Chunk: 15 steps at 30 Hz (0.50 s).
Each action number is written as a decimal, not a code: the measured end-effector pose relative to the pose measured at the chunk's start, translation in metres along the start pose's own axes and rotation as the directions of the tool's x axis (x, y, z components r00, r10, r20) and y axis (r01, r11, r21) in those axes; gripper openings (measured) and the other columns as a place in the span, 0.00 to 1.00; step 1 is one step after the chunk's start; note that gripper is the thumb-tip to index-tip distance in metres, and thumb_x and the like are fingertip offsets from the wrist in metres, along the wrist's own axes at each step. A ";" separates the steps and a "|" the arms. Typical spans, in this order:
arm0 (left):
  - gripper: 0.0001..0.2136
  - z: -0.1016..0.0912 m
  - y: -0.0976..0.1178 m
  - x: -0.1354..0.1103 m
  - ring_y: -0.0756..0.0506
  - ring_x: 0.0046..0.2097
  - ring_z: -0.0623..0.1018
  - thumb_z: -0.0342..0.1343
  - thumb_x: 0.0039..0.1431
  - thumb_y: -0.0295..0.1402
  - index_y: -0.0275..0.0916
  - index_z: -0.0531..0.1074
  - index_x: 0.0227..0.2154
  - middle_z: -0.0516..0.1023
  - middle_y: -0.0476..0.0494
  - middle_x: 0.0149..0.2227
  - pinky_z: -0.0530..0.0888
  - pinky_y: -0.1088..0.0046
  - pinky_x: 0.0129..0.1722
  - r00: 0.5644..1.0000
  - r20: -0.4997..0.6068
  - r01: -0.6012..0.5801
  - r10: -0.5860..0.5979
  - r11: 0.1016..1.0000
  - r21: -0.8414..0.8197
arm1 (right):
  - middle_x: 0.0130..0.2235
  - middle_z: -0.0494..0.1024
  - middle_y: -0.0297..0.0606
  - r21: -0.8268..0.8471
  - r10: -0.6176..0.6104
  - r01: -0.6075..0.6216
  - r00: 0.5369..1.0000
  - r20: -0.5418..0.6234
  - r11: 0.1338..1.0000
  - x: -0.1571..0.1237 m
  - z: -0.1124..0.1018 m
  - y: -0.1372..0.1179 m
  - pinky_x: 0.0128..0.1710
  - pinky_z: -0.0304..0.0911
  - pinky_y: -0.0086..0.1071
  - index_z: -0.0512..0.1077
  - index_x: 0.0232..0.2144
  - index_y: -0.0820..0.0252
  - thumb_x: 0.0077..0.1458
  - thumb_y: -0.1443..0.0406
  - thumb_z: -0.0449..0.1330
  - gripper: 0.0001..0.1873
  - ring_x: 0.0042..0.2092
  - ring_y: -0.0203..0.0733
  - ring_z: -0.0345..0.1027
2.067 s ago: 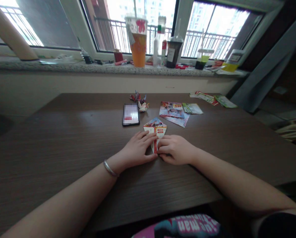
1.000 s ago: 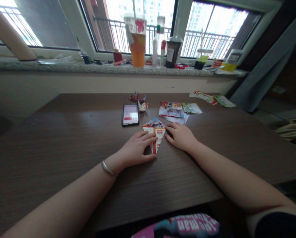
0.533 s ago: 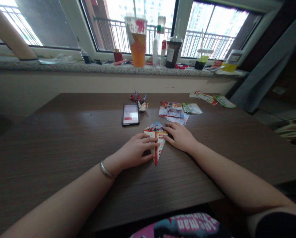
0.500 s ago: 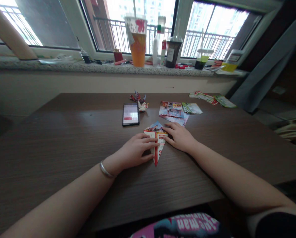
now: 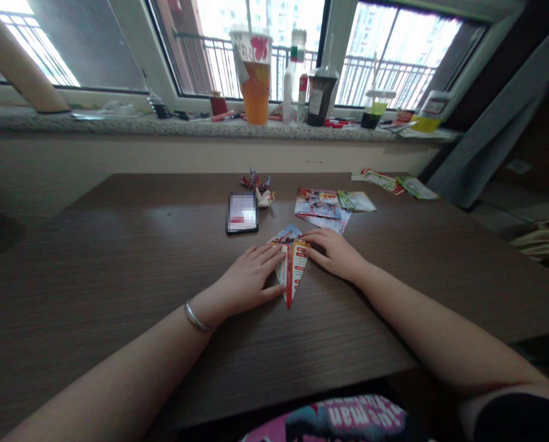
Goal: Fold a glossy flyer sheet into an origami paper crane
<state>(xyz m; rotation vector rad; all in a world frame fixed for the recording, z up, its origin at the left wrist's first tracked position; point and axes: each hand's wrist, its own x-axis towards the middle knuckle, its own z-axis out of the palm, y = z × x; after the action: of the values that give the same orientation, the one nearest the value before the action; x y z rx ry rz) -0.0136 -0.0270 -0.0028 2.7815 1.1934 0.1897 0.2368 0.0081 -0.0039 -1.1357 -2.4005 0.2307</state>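
A folded sheet of printed paper [image 5: 297, 270], kite-shaped with its long point toward me, lies on the brown table [image 5: 131, 294]. Two flaps meet near its middle, and a colourful picture shows at the top. My left hand [image 5: 251, 276] rests flat on the paper's left flap, fingers stretched out over it, thumb near the lower point. At the upper right edge, my right hand [image 5: 332, 250] touches the paper with its fingertips, the fingers apart. The left fingers cover part of the left flap.
Beyond the paper lie a phone [image 5: 242, 213], folded paper cranes [image 5: 265, 197] and a stack of printed leaflets [image 5: 318, 204]. More paper slips [image 5: 417, 188] lie at the far right. Drink cups [image 5: 256, 86] and bottles [image 5: 295, 77] line the windowsill [image 5: 173, 127].
My left hand has shifted slightly left and up, its fingers moving off the middle onto the left flap. The right hand has barely moved at the right edge.
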 end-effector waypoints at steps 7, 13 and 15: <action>0.34 0.000 0.001 -0.002 0.39 0.68 0.52 0.44 0.62 0.55 0.42 0.51 0.65 0.49 0.39 0.68 0.54 0.59 0.64 0.999 -0.033 0.040 -0.039 0.998 0.042 | 0.42 0.78 0.40 0.126 0.071 -0.066 0.997 -0.037 0.990 -0.001 -0.004 0.008 0.50 0.62 0.40 0.74 0.39 0.59 0.65 0.62 0.48 0.15 0.46 0.43 0.69; 0.34 -0.002 0.003 -0.003 0.38 0.68 0.52 0.43 0.61 0.55 0.43 0.53 0.65 0.51 0.39 0.68 0.54 0.57 0.64 0.998 -0.019 0.062 -0.061 0.998 0.030 | 0.39 0.78 0.40 0.150 0.064 -0.058 0.997 -0.038 0.987 -0.001 -0.005 0.012 0.49 0.62 0.40 0.74 0.34 0.59 0.66 0.62 0.44 0.19 0.44 0.42 0.69; 0.34 -0.002 0.004 -0.003 0.37 0.68 0.53 0.45 0.61 0.55 0.43 0.52 0.65 0.51 0.39 0.68 0.54 0.56 0.64 0.996 -0.010 0.084 -0.084 0.996 0.027 | 0.39 0.79 0.39 0.133 0.045 -0.041 0.999 -0.027 0.990 -0.001 -0.007 0.010 0.49 0.62 0.40 0.74 0.33 0.59 0.64 0.62 0.48 0.16 0.44 0.42 0.69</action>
<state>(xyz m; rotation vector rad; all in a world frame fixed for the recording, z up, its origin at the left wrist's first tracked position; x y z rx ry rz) -0.0132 -0.0314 0.0000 2.7493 1.3219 0.1801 0.2475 0.0138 -0.0016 -1.1229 -2.2992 0.3782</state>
